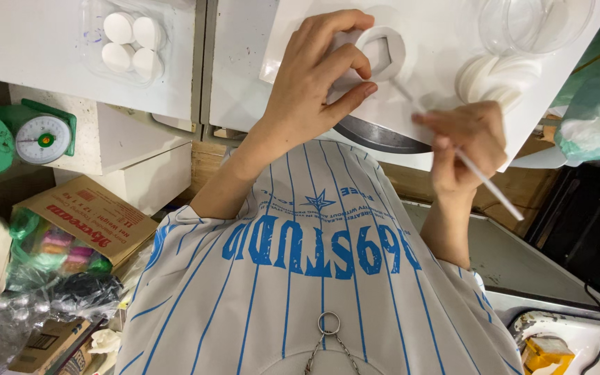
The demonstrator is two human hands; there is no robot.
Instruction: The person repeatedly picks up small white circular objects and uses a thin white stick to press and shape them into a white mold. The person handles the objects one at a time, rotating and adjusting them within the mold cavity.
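On the white desk [244, 83], the left hand [314, 76] fingers pinch a white ring piece [381, 52]; the right hand [467, 142] grips a thin stick [487, 184], its tip pointing at the ring.

- Clear plastic clamshell pack [133, 42], top left, holding four white discs.
- Brown cardboard box [88, 219] with a red-printed flap, lower left.
- Smaller cardboard box [43, 345] with a label, bottom left corner.

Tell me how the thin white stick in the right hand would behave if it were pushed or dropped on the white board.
The thin white stick looks light, since the right hand pinches it with fingertips alone. Long and round, it would probably roll on the flat white board. So slender, it may flex or snap if pressed hard.
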